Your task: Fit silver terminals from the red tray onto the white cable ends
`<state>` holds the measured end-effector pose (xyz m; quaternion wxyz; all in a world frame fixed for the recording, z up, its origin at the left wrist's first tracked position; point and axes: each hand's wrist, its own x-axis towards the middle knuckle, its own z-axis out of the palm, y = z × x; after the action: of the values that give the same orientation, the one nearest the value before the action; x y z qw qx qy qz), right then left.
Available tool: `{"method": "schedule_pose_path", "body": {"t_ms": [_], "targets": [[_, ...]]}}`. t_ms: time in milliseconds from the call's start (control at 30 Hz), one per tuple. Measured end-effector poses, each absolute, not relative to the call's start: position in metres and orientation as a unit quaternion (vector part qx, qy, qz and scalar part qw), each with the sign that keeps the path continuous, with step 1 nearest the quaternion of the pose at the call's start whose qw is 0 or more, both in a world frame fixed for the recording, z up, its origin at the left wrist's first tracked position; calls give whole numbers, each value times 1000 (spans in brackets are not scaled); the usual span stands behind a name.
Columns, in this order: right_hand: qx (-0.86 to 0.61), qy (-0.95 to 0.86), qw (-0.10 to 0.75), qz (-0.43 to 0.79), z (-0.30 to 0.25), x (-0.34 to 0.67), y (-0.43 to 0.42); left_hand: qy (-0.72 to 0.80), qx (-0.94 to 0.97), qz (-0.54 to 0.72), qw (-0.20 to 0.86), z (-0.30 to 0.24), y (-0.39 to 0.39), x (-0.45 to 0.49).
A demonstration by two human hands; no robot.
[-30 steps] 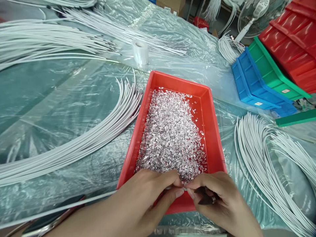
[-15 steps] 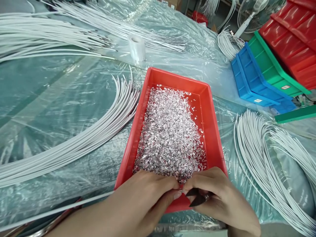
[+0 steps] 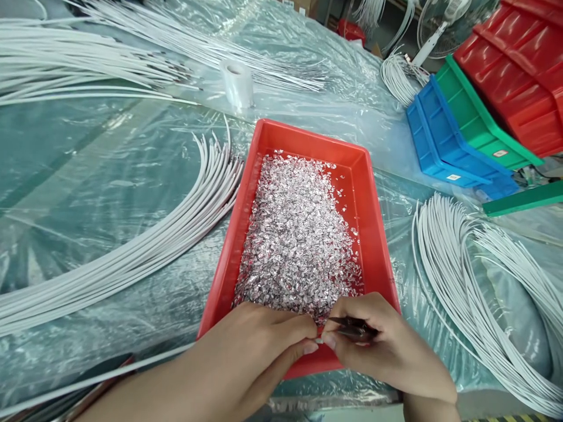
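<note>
My left hand (image 3: 272,340) pinches the end of a white cable (image 3: 101,375) over the near edge of the red tray (image 3: 380,234). The cable runs back under my left forearm to the lower left. My right hand (image 3: 373,340) is closed around a small dark tool with two pointed blades (image 3: 354,329); its exact kind is unclear. Thumb and fingertip of that hand meet the cable's tip, right beside my left fingertips. Inside the tray lies a heap of small silvery foil scraps (image 3: 299,234).
Bundles of white cables lie left (image 3: 176,228) and right (image 3: 453,264) of the tray, with more at the back left (image 3: 88,58). A roll of clear film (image 3: 238,85) stands behind it. Stacked blue bins (image 3: 453,140), a green bin (image 3: 484,111) and red bins (image 3: 519,64) are at right.
My right hand has turned the dark tool: its blades, spread and pointing down before, now lie closer together and point left. Both hands stay together at the cable's end.
</note>
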<state>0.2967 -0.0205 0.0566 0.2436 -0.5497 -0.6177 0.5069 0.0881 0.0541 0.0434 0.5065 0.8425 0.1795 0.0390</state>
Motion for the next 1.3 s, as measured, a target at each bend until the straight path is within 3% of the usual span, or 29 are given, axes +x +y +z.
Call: {"method": "schedule_pose_path", "body": {"t_ms": [500, 1300], "targets": [[-510, -546, 232, 623, 67, 297, -8, 182, 832, 2, 524, 52, 52, 90], [-490, -539, 238, 643, 72, 297, -6, 160, 807, 18, 568, 43, 53, 85]]}}
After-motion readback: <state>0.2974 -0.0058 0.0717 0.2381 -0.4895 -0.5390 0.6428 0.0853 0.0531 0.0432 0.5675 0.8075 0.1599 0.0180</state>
